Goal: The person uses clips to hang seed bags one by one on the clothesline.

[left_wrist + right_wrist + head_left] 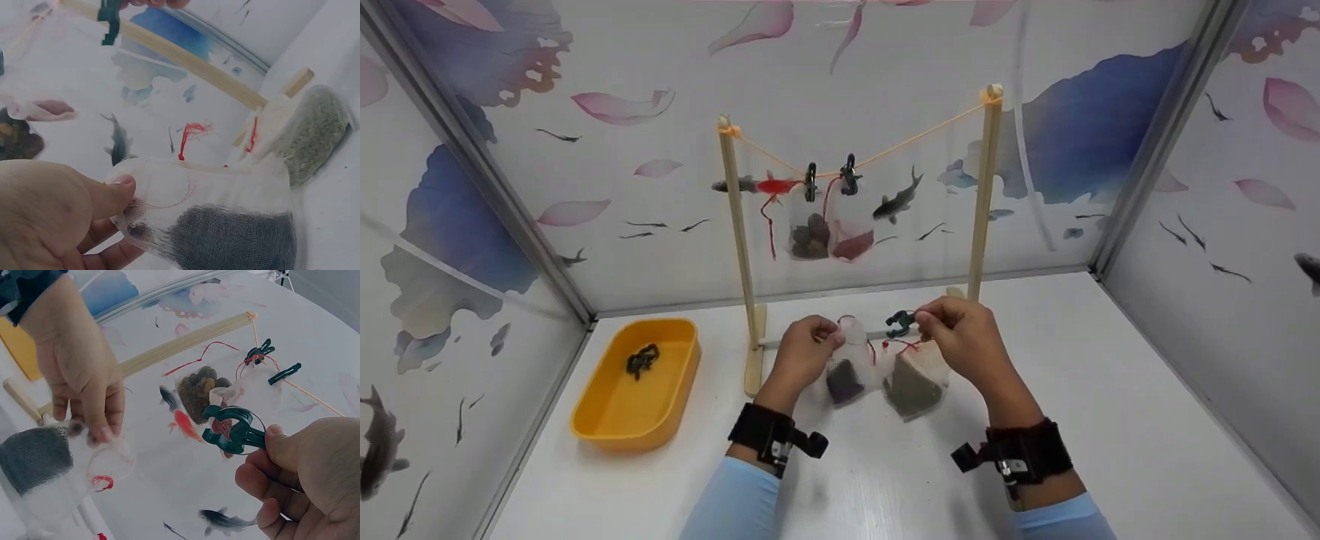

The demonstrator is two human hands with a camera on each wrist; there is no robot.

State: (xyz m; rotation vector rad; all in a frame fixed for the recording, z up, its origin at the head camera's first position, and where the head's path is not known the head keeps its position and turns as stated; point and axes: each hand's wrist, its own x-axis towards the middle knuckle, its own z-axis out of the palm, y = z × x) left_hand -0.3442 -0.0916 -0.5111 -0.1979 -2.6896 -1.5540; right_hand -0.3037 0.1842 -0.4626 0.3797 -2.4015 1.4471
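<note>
My left hand [806,351] pinches the top corner of a white mesh drawstring bag [236,236] with dark contents. Between thumb and fingers my right hand [969,337] holds a dark green plastic clip [239,432] by its handle end, jaws pointing toward the left hand. Right of the dark bag, a second mesh bag [913,386] with greenish contents and a red drawstring lies on the table. Whether the dark bag's bottom touches the table I cannot tell. Behind the hands, an orange cord [922,136] sags between wooden posts.
Two clips, a left one [811,184] and a right one [850,178], hold a bag of brown stones [811,238] and a bag with reddish contents [853,244] on the cord. A yellow tray [619,409] containing dark clips [643,361] stands left. Patterned walls enclose the table.
</note>
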